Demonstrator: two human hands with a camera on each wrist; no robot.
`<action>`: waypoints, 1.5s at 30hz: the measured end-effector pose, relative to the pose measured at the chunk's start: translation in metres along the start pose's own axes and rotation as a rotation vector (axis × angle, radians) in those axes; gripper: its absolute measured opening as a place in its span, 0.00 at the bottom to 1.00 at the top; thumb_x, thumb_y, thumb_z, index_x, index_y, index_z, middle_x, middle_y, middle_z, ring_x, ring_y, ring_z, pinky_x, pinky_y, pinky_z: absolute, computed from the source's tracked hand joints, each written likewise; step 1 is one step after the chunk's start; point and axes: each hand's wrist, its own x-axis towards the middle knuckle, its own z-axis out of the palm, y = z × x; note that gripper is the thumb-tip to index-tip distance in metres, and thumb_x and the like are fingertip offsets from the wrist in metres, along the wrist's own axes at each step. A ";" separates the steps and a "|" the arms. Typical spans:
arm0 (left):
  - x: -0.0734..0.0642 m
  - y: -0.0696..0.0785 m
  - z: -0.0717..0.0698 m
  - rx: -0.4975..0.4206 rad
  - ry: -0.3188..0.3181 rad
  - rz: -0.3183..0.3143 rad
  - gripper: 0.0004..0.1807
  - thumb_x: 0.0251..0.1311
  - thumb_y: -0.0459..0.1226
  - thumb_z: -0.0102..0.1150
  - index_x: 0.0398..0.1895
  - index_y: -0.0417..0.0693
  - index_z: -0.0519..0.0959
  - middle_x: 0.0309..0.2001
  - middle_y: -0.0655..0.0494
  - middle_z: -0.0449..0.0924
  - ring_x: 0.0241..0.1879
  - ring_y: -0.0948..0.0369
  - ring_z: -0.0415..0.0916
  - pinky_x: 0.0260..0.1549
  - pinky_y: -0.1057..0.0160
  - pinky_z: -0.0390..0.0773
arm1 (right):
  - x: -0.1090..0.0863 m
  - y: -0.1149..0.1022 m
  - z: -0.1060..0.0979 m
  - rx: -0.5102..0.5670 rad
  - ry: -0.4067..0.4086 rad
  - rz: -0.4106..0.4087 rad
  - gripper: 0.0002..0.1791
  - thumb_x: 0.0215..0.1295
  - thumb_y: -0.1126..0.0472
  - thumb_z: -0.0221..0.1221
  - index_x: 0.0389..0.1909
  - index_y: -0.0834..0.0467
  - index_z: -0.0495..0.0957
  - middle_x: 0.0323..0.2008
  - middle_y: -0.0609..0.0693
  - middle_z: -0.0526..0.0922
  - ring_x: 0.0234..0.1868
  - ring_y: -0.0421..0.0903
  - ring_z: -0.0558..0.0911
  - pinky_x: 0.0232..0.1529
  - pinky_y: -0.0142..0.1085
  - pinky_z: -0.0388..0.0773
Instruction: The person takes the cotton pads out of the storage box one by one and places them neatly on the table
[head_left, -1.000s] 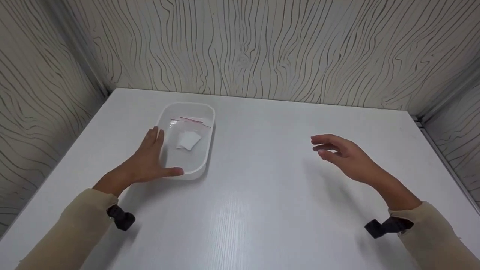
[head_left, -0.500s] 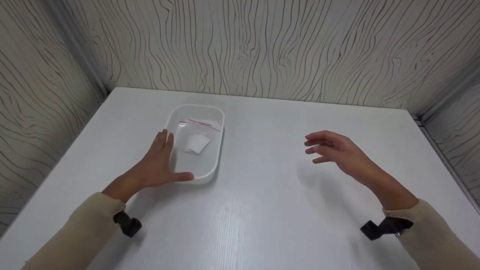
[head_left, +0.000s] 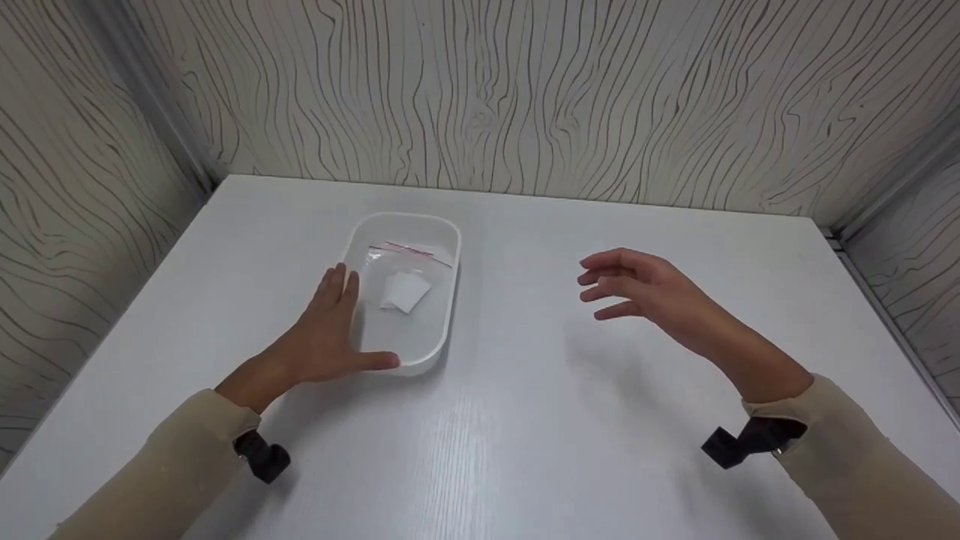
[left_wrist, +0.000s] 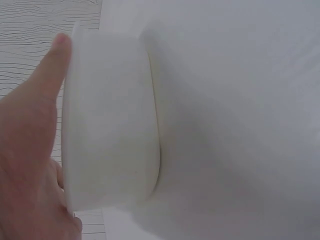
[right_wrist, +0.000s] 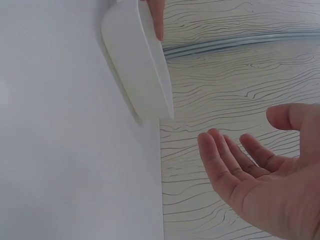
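A white plastic tub (head_left: 452,300) with rounded corners stands on the table, left of centre. Inside it lie clear zip bags (head_left: 409,259) with red seal lines and a folded white piece (head_left: 407,291) that looks like paper or cloth. My left hand (head_left: 319,341) rests against the tub's left side with straight fingers, its thumb along the near rim. In the left wrist view the thumb (left_wrist: 52,65) lies at the rim of the tub. My right hand (head_left: 645,289) hovers to the right of the tub, fingers loosely bent, holding nothing.
The white table (head_left: 517,450) runs back to a wood-patterned wall (head_left: 510,90). Similar panels with metal corner strips (head_left: 165,105) stand at both sides. A black wrist camera (head_left: 262,456) is strapped to each sleeve.
The tub has slid to the right and slightly nearer, with my left hand moving along against it. My right hand has come left toward the tub, its fingers more spread.
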 end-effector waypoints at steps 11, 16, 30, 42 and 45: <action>0.000 0.010 0.008 -0.004 0.007 0.015 0.77 0.46 0.72 0.68 0.80 0.30 0.38 0.80 0.33 0.28 0.79 0.39 0.26 0.73 0.37 0.48 | 0.015 -0.022 0.020 0.007 -0.071 -0.001 0.22 0.76 0.62 0.55 0.65 0.66 0.69 0.59 0.61 0.76 0.58 0.57 0.80 0.55 0.44 0.81; -0.001 0.013 0.011 0.000 0.006 0.024 0.77 0.45 0.73 0.67 0.80 0.30 0.38 0.80 0.33 0.28 0.79 0.39 0.26 0.73 0.37 0.48 | 0.021 -0.030 0.030 0.004 -0.086 0.009 0.22 0.76 0.62 0.54 0.65 0.66 0.69 0.59 0.61 0.76 0.59 0.58 0.80 0.55 0.44 0.81; -0.006 0.028 0.017 -0.010 -0.013 0.029 0.77 0.45 0.74 0.67 0.80 0.31 0.38 0.81 0.35 0.27 0.80 0.41 0.24 0.73 0.39 0.49 | 0.040 -0.050 0.059 -0.045 -0.106 0.060 0.21 0.75 0.62 0.53 0.64 0.65 0.71 0.57 0.59 0.79 0.57 0.55 0.82 0.53 0.46 0.83; -0.011 0.039 0.020 -0.022 -0.026 0.024 0.77 0.44 0.73 0.68 0.80 0.30 0.40 0.80 0.33 0.27 0.79 0.39 0.25 0.73 0.38 0.49 | 0.054 -0.066 0.068 -0.100 -0.147 0.145 0.22 0.75 0.57 0.51 0.65 0.61 0.69 0.62 0.56 0.76 0.60 0.53 0.80 0.56 0.44 0.81; -0.012 0.041 0.020 -0.025 -0.032 0.014 0.77 0.44 0.73 0.68 0.80 0.31 0.39 0.80 0.33 0.27 0.79 0.39 0.25 0.72 0.36 0.49 | 0.057 -0.071 0.073 -0.102 -0.156 0.152 0.23 0.75 0.57 0.50 0.65 0.62 0.69 0.62 0.57 0.76 0.61 0.54 0.79 0.57 0.44 0.81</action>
